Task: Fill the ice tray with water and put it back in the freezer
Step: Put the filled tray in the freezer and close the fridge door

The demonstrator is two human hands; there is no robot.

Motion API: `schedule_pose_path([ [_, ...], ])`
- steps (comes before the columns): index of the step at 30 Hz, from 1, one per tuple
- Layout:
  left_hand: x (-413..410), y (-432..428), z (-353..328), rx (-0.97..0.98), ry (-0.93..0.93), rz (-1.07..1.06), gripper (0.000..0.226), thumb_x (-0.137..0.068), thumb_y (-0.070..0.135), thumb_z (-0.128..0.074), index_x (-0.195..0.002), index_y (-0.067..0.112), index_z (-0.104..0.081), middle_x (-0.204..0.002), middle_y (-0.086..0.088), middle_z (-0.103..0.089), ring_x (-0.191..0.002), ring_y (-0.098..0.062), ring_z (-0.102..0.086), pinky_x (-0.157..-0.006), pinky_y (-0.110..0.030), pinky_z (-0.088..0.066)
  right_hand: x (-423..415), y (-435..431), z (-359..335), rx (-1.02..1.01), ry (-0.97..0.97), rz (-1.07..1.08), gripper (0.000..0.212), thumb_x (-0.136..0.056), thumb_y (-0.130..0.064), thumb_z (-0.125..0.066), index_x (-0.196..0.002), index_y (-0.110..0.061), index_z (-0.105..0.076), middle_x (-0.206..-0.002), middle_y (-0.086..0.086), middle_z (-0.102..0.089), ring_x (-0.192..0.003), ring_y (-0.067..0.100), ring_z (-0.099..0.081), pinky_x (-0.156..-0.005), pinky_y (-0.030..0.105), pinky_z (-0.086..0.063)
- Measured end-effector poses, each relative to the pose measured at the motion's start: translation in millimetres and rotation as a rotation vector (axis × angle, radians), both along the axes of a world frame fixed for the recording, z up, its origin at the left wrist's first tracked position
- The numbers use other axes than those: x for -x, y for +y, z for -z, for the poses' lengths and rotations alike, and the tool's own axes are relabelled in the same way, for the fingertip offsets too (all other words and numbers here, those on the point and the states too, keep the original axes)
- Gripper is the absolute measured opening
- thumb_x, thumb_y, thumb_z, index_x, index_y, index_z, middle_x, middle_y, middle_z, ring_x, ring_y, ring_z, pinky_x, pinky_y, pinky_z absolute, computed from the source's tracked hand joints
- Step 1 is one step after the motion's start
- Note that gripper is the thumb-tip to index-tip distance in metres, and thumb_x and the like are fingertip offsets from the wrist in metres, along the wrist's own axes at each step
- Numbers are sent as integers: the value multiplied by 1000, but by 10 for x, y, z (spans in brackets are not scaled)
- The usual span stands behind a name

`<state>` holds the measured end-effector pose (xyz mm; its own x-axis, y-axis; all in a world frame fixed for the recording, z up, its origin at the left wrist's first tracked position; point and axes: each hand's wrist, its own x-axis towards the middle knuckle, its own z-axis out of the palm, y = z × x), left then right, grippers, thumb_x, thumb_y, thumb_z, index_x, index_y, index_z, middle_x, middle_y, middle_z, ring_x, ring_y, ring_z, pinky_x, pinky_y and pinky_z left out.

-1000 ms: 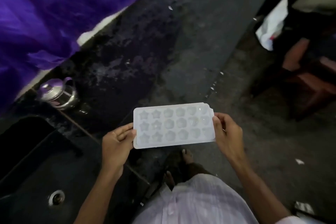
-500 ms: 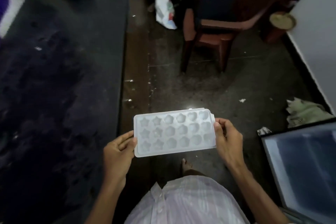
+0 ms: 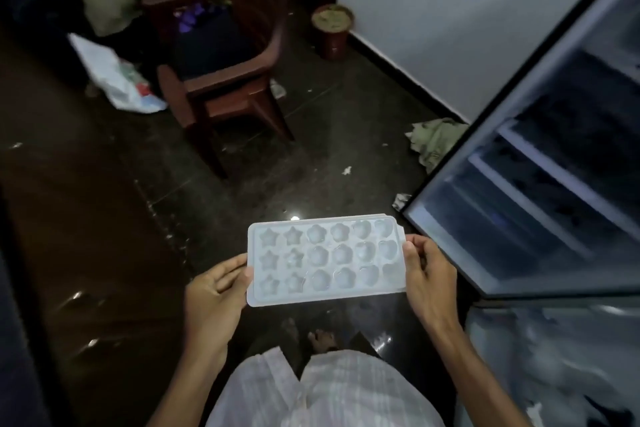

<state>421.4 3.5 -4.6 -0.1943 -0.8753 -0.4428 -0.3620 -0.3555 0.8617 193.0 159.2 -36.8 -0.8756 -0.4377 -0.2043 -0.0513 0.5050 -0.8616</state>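
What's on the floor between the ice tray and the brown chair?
Head view: only dark floor with tiny specks between ice tray and chair.

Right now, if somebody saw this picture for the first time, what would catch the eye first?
The pale ice tray stands out at lower centre against the dark floor, held level by its short ends between the left hand and the right hand. To the right, the open fridge door shows its pale shelves. A brown chair stands at upper left.
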Motion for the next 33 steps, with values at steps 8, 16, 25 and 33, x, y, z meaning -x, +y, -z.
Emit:
schedule_pose_path([
  [8, 1110, -289, 29, 10, -3, 390, 22, -92, 9, -70, -108, 23, -71, -92, 9, -77, -83, -7, -76, -62, -17, -58, 448, 449, -28, 42, -16, 375, 16, -100, -28, -52, -102, -26, -68, -93, -15, -69, -85, -5, -63, -73, 20, -51],
  [16, 2359, -318, -118, 22, 97, 678, 22, -92, 7, -69, -99, 28, -71, -86, 14, -78, -81, -6, -76, -72, -31, -60, 976, 713, -157, 160, -1, 732, 16, -99, -27, -53, -98, -26, -68, -95, -8, -73, -91, 8, -68, -76, 29, -54],
  [25, 3633, -36, -371, 26, 200, 877, 19, -91, 4, -69, -109, 12, -72, -91, -2, -79, -83, -16, -77, -71, -32, -63, 1723, 1201, -437, 187, 67, 927, 20, -99, -30, -52, -105, -21, -70, -100, -4, -74, -96, 16, -68, -88, 44, -56],
  [33, 4537, 298, -483, 58, 250, 929, 14, -88, 7, -74, -99, 15, -73, -88, -1, -79, -81, -14, -77, -69, -26, -61, 2508, 1572, -519, 213, 128, 957, 21, -97, -30, -53, -103, -21, -71, -97, -5, -74, -95, 15, -68, -91, 43, -55],
])
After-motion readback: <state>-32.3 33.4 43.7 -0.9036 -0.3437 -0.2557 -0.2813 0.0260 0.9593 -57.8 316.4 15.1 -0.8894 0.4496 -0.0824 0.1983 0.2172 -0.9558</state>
